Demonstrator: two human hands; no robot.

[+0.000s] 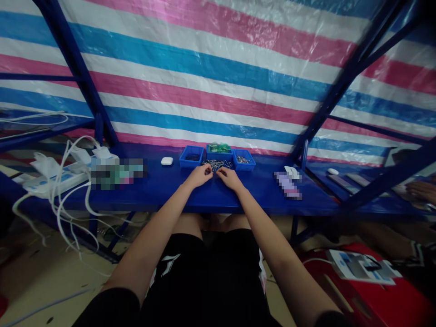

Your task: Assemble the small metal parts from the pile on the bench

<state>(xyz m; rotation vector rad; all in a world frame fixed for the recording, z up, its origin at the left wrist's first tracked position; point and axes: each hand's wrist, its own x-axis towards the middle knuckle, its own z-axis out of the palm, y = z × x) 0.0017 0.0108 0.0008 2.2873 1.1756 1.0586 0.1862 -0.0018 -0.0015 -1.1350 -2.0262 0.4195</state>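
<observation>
Both my hands rest close together on the blue table, right in front of a heap of small metal pins. My left hand has its fingers curled in a pinch at the heap's near edge. My right hand is also curled, fingertips pressed together beside the left. What either pinch holds is too small to make out. Behind the heap stand three small blue trays: the left tray with dark parts, the middle tray with green parts, the right tray with metal parts.
A white earbud case lies left of the trays. White power strips and cables crowd the table's left end. A white object sits to the right. Another person's hand shows at the far right. A red box stands on the floor.
</observation>
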